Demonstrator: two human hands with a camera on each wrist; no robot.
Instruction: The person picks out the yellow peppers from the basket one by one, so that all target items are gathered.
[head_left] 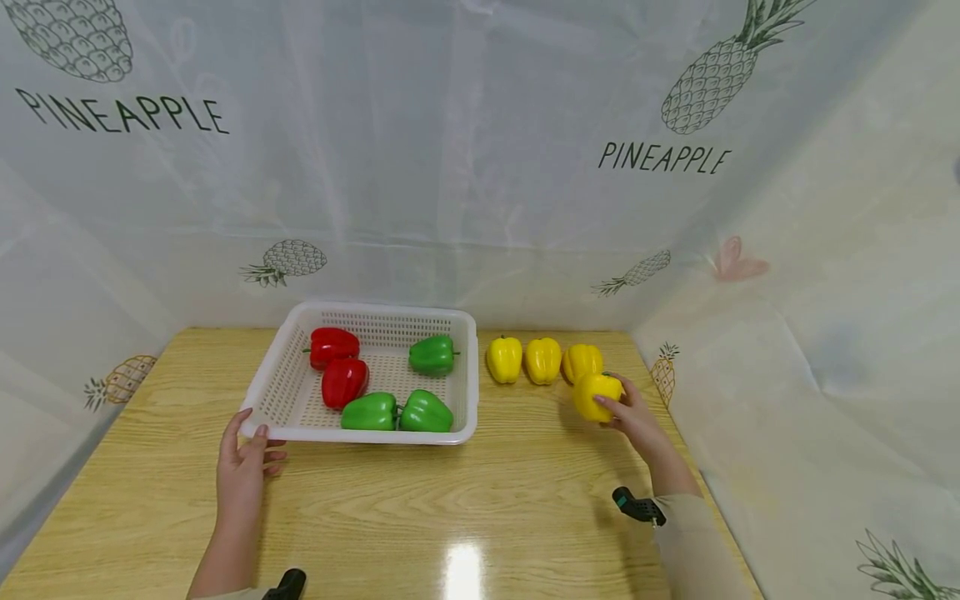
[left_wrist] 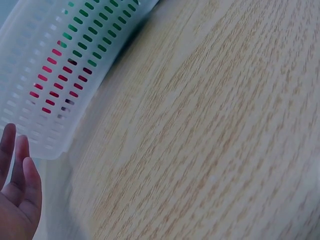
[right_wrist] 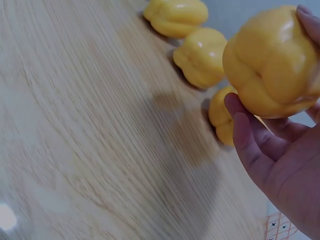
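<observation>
My right hand [head_left: 630, 417] grips a yellow bell pepper [head_left: 596, 397], raised off the table in front of a row of yellow bell peppers [head_left: 543, 361]. In the right wrist view, fingers and thumb lie around the held pepper [right_wrist: 275, 62], its lobed end in sight. At the near left corner of a white plastic basket [head_left: 472, 379], my left hand [head_left: 243, 467] holds the rim with thumb and forefinger; its other fingers lie below the rim. Inside the basket are two red bell peppers [head_left: 345, 382] on the left and three green bell peppers [head_left: 426, 411].
The wooden table [head_left: 420, 508] reaches back to a hanging sheet [head_left: 420, 167] printed with pineapples, which also covers the left and right sides. Three yellow peppers stand between the basket and the table's right edge.
</observation>
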